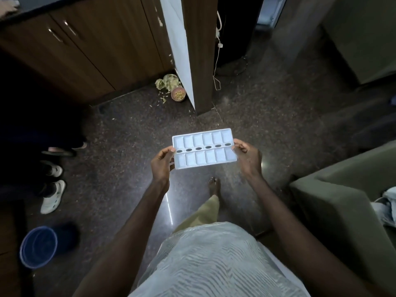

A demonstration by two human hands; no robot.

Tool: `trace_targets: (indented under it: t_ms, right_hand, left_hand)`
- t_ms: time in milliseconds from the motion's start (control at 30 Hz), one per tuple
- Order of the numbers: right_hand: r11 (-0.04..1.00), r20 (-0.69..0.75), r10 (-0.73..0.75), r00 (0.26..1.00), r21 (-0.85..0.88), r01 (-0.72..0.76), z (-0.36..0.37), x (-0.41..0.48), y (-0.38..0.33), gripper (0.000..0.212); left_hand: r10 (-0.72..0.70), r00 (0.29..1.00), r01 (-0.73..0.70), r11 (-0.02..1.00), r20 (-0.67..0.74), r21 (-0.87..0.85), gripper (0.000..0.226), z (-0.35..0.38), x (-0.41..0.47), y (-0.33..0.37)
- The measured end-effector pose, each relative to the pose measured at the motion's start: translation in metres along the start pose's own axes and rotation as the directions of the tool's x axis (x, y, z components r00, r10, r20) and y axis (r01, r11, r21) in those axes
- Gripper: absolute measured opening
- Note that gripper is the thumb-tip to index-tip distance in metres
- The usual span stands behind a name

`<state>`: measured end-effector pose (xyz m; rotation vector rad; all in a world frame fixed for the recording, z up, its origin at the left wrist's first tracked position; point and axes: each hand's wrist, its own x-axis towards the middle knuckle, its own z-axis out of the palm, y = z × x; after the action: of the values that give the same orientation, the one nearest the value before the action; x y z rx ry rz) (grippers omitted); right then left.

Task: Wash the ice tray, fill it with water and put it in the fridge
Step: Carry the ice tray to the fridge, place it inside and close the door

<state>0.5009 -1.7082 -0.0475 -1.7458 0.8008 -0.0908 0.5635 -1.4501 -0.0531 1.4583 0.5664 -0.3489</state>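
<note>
Ice tray (204, 148) held level in mid-air over the dark speckled floor (120, 146), cells up, two rows of six. Can't tell if there's water in it. Left hand (162, 162) pinches its left short end, thumb on top; right hand (248, 156) pinches the right end. Bare foot (214, 186) below. Wood cabinets (85, 52) far left, blue bucket (38, 246) near left.

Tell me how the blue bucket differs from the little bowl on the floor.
The blue bucket stands at the lower left by the shoes, while the small bowl sits by the cabinet corner, farther off. The bucket is blue and looks much larger; the bowl is pinkish-brown. The bucket looks empty; the bowl holds yellowish bits, with more scattered beside it. Both are round, open-topped and on the floor.
</note>
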Motion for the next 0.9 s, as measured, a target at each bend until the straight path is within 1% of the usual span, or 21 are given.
trace_targets:
  t_ms: [133, 267, 500, 667, 800, 900]
  right_hand:
    - [1.0, 0.01, -0.021, 1.0, 0.005, 0.02, -0.018, 0.07, -0.023, 0.033]
    - [0.997, 0.0, -0.071, 0.997, 0.015, 0.071, -0.037, 0.14, -0.049, 0.029]
    - [0.99, 0.024, -0.128, 0.991, 0.059, 0.126, -0.083, 0.255, -0.085, 0.023]
    - [0.985, 0.09, -0.166, 0.982, 0.062, 0.161, -0.124, 0.347, -0.103, 0.025]
    - [0.986, 0.181, -0.166, 0.969, 0.02, 0.165, -0.166, 0.428, -0.117, 0.027]
    - [0.982, 0.219, -0.186, 0.958, 0.01, 0.188, -0.204, 0.483, -0.13, 0.026]
  left_hand:
    - [0.002, 0.999, -0.004, 0.999, -0.049, -0.033, 0.012, 0.059, 0.032, 0.023]
    - [0.008, 0.997, -0.012, 0.999, -0.071, -0.049, 0.014, 0.118, 0.061, 0.051]
    - [0.041, 0.997, -0.047, 0.996, -0.071, -0.082, 0.012, 0.222, 0.106, 0.095]
    - [0.025, 0.987, -0.045, 0.991, -0.158, -0.123, 0.02, 0.31, 0.136, 0.112]
    - [0.03, 0.979, -0.062, 0.986, -0.203, -0.154, 0.021, 0.39, 0.149, 0.122]
    - [0.024, 0.966, -0.075, 0.978, -0.256, -0.192, 0.019, 0.453, 0.158, 0.131]
